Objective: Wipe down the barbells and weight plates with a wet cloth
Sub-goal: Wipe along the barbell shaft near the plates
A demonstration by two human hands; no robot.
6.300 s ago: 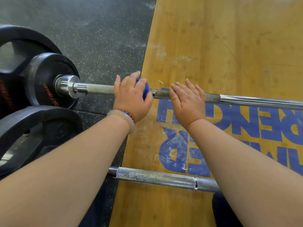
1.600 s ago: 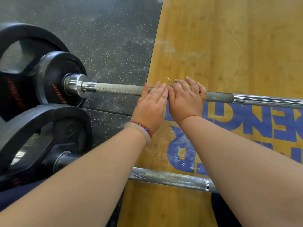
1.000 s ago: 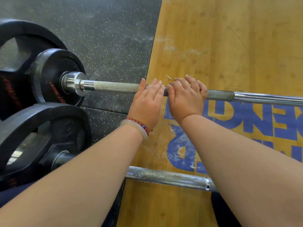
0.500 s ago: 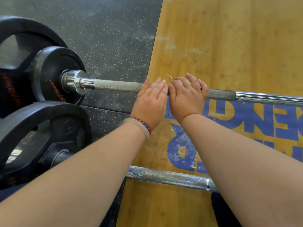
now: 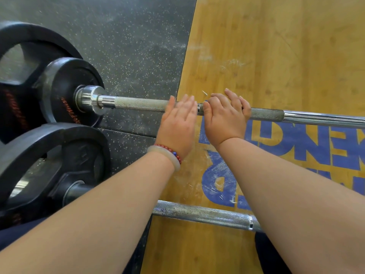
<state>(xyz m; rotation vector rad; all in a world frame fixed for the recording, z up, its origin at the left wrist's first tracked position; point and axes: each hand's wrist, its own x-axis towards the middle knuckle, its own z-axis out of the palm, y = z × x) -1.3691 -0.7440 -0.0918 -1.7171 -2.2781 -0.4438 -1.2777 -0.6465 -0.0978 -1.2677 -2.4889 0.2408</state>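
Platform lettering [image 5: 320, 139] unreadable; left hand [image 5: 177, 125] flat on barbell [image 5: 138, 103], right hand [image 5: 225, 119] grips it.

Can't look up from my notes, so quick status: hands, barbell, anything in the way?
Left hand flat on far barbell, blurred. Right hand grips it alongside. Cloth not visible. Nothing in the way.

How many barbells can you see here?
2. The far barbell runs across the middle, under the left hand and right hand. The near barbell lies parallel, closer to the person, partly hidden. More could be out of frame.
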